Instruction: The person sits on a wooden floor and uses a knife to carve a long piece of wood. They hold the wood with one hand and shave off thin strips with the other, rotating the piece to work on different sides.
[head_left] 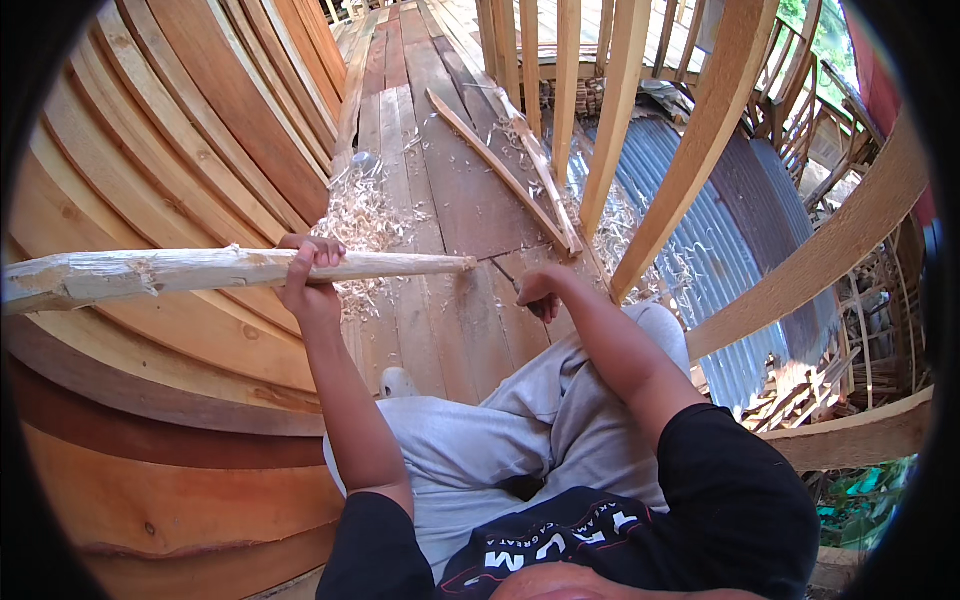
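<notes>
My left hand is wrapped round a pale, peeled wooden pole, which reaches in from the left edge and tapers to a blunt tip. Just to the right of that tip, my right hand is closed on a knife. Only a thin dark length of its blade shows, angled up and left toward the pole's tip; the fingers hide the handle. A small gap seems to lie between blade and wood. Rough shaved fibres stick up along the pole.
Curly wood shavings are heaped on the plank floor beside the board wall. Two long sticks lie ahead on the right. Upright wooden railing bars line the right side, with corrugated metal roofing beyond and below.
</notes>
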